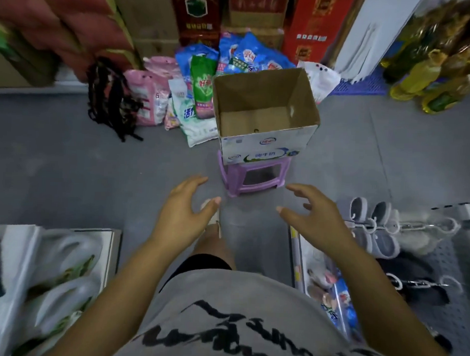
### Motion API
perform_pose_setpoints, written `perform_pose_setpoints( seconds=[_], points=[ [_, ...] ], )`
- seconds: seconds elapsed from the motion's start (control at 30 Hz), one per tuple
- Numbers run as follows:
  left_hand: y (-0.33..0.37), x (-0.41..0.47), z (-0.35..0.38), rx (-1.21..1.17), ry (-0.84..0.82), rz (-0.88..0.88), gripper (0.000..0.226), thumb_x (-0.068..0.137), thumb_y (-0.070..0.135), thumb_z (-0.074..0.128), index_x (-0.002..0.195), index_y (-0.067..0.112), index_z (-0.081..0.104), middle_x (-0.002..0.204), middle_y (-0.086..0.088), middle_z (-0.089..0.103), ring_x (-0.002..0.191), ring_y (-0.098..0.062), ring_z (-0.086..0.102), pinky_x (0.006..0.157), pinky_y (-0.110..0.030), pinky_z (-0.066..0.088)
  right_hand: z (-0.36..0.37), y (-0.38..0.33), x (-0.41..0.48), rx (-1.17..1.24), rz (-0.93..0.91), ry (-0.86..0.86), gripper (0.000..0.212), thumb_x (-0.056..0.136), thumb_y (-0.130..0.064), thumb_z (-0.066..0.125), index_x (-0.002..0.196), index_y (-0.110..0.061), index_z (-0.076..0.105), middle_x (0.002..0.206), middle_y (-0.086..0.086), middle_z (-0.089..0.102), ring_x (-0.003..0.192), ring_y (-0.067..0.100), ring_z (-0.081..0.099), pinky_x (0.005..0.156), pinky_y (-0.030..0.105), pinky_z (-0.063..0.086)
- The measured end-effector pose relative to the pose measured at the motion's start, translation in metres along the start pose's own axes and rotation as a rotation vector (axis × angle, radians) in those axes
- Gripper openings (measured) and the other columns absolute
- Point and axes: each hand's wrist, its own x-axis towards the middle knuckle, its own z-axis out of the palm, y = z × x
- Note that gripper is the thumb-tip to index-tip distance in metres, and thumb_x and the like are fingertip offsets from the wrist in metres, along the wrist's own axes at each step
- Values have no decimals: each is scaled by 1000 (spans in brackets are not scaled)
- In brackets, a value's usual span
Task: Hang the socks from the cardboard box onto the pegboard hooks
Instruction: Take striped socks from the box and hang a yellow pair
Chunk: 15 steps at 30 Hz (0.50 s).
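An open cardboard box (267,145) stands on a small purple plastic stool (254,176) in the middle of the grey floor; its inside looks bare. My left hand (180,212) and my right hand (311,216) hover side by side just in front of the stool, both holding nothing, with fingers spread and curled. On the right, grey socks (373,225) and black socks (411,280) hang from hooks on a pegboard (461,300).
Bags of detergent (202,86) lie heaped on the floor behind the box, with red cartons (313,26) stacked beyond. Oil bottles (429,75) stand at the far right. A shelf of packaged goods (49,275) fills the lower left. Dark braided items (111,99) hang at the left.
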Motion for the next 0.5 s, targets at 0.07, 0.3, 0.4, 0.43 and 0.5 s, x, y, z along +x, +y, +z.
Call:
perform_pose_setpoints(
  seconds=[0.07, 0.3, 0.4, 0.43, 0.5],
  points=[
    [-6, 37, -3, -21, -18, -22, 52, 92, 36, 71, 139, 18, 57, 149, 0, 52, 139, -16, 45, 110, -21, 30, 1, -10, 34, -36, -6, -18, 51, 85, -30, 79, 132, -20, 63, 128, -8, 58, 117, 7, 53, 104, 25, 43],
    [-12, 197, -20, -14, -159, -77, 67, 92, 45, 69, 147, 15, 47, 152, -4, 48, 138, -22, 46, 103, -20, 30, -2, -40, 160, -17, 97, 16, 32, 86, -39, 77, 112, -47, 60, 111, -31, 56, 100, -6, 55, 85, 2, 39],
    [-16, 252, -13, -51, -271, -124, 75, 91, 51, 68, 151, 16, 38, 148, 1, 48, 138, -22, 45, 94, -16, 30, -2, -38, 216, -27, 176, 59, 43, 87, -43, 75, 127, -33, 63, 126, -19, 59, 115, 2, 54, 96, 21, 44],
    [-17, 269, -7, -87, -293, -152, 76, 91, 51, 68, 151, 17, 37, 143, 3, 50, 134, -20, 48, 91, -14, 30, 0, -35, 233, -24, 203, 68, 45, 87, -42, 75, 128, -29, 64, 129, -14, 61, 117, 5, 55, 97, 24, 45],
    [-18, 299, 9, -150, -307, -252, 81, 90, 52, 68, 153, 15, 32, 148, -3, 49, 130, -19, 49, 93, -19, 31, 7, -25, 266, -51, 244, 43, 43, 88, -40, 75, 126, -24, 66, 132, -8, 64, 116, 5, 56, 97, 23, 44]
  ],
)
